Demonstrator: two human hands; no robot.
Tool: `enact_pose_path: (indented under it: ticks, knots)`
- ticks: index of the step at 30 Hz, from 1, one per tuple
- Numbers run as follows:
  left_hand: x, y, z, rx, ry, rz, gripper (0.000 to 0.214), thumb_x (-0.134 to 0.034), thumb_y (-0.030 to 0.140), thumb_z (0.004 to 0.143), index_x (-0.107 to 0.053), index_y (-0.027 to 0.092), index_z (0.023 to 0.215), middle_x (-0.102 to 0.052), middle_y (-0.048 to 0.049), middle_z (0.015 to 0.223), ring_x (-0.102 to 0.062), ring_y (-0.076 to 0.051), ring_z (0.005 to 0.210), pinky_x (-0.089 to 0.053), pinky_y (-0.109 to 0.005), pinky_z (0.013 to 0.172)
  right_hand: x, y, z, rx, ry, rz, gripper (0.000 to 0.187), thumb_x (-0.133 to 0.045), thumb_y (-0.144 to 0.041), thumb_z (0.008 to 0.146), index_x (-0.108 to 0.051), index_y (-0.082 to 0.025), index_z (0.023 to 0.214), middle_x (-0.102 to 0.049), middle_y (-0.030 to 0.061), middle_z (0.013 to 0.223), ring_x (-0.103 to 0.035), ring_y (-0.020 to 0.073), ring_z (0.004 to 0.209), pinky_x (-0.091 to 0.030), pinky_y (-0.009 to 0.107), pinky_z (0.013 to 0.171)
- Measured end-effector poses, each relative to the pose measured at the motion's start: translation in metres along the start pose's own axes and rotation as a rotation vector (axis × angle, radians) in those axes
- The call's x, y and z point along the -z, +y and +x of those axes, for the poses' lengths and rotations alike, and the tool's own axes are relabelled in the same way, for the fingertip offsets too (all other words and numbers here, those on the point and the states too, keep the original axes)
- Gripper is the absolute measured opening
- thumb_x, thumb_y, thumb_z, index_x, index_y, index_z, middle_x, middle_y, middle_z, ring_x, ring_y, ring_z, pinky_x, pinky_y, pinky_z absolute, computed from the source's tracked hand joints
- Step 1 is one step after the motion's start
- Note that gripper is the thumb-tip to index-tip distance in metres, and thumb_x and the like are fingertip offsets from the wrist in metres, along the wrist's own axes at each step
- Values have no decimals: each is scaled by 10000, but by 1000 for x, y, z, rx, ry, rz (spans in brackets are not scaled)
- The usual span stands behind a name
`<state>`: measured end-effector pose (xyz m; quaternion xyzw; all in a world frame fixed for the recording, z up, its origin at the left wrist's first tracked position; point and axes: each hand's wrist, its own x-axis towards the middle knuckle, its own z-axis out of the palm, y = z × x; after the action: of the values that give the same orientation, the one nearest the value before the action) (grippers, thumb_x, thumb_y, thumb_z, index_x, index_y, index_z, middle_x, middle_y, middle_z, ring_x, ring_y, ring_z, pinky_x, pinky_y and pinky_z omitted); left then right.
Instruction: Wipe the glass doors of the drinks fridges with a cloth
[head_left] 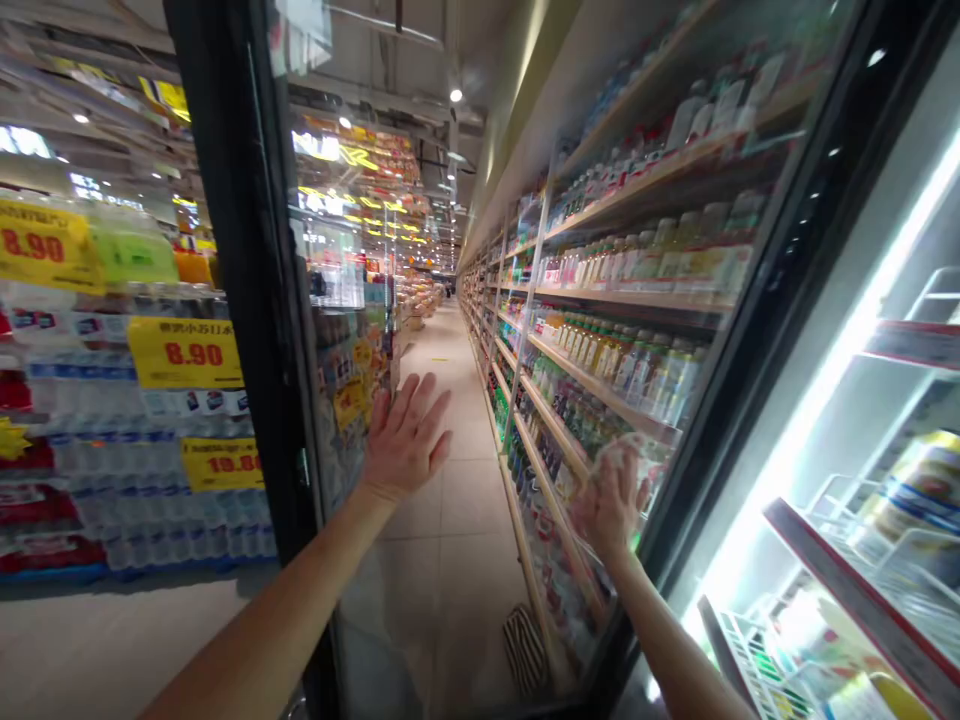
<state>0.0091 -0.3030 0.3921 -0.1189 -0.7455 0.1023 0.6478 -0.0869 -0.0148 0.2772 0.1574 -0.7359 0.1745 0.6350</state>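
Note:
A glass cooler door (465, 610) with a black frame stands swung out in front of me. My left hand (405, 440) is raised with its fingers stretched and spread, palm against or very near the pane. My right hand (611, 505) is at the lower right of the pane, bent over a pale, crumpled cloth (637, 450) that seems pressed to the glass. Motion blurs that hand, and part of the cloth is hidden behind its fingers. Rows of bottles (660, 250) on wooden shelves show in the pane, through it or as a reflection.
To the right is the lit cooler interior, with wire shelves (855, 510) and packaged goods. Stacked packs of bottled water (150, 480) with yellow price signs (191, 352) stand at left. A tiled aisle (442, 400) shows in the pane, with a striped item (525, 650) low down.

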Motion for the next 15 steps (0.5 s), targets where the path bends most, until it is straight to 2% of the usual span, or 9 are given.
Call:
enact_pose_path:
  ticks: [2, 3, 5, 7, 9, 10, 13, 15]
  knots:
    - [0, 1, 0, 11, -5, -6, 642, -525, 293, 828, -275, 243, 1417, -396, -94, 1421, -255, -216, 1372, -118, -431, 1145, -2, 5, 3, -212, 47, -36, 571, -388, -217, 875, -257, -180, 1429, -281, 210, 1458, -272, 335, 1350, -270, 647, 992]
    - [0, 2, 0, 13, -7, -3, 642, -520, 292, 829, -270, 247, 1419, -389, -92, 1426, -262, -220, 1368, -121, -435, 1144, -4, -1, 3, -247, 51, -28, 572, -383, -217, 876, -251, -178, 1432, -279, 214, 1458, -267, 338, 1352, -283, 643, 987]
    - [0, 2, -1, 12, -9, 8, 641, -515, 292, 829, -269, 246, 1419, -377, -95, 1432, -268, -227, 1365, -132, -442, 1141, -7, -24, 1, -135, 4, 32, 571, -393, -204, 868, -271, -187, 1425, -306, 200, 1448, -255, 321, 1361, -281, 612, 1012]
    - [1, 2, -1, 10, -12, 10, 638, -513, 293, 830, -271, 244, 1418, -370, -99, 1435, -262, -229, 1366, -140, -448, 1139, -8, -43, 2, 79, -70, 95, 551, -419, -185, 850, -335, -226, 1393, -377, 154, 1417, -265, 288, 1362, -255, 568, 1055]
    - [1, 1, -1, 11, -21, -3, 638, -514, 293, 832, -269, 246, 1419, -368, -98, 1436, -253, -227, 1370, -138, -450, 1139, -7, -46, 8, 216, -112, 123, 522, -437, -181, 840, -392, -258, 1355, -429, 119, 1384, -285, 267, 1355, -228, 548, 1079]
    - [2, 0, -1, 12, -24, -12, 641, -517, 293, 833, -265, 249, 1421, -371, -96, 1434, -251, -225, 1371, -134, -448, 1140, -5, -41, 14, 207, -97, 115, 511, -436, -186, 842, -403, -263, 1347, -431, 117, 1383, -290, 268, 1353, -220, 555, 1079]
    - [2, 1, -1, 12, -18, -24, 658, -529, 293, 831, -252, 253, 1426, -392, -93, 1422, -260, -219, 1370, -122, -438, 1143, -2, -23, 35, -48, 25, 69, 522, -397, -212, 866, -348, -213, 1386, -340, 165, 1437, -265, 302, 1360, -236, 601, 1043]
    - [3, 2, -1, 11, -7, -17, 666, -535, 296, 829, -248, 249, 1429, -405, -96, 1414, -272, -222, 1366, -125, -435, 1141, -2, -26, 43, -171, 84, 73, 542, -375, -212, 874, -304, -180, 1410, -285, 190, 1461, -244, 318, 1367, -259, 609, 1023]
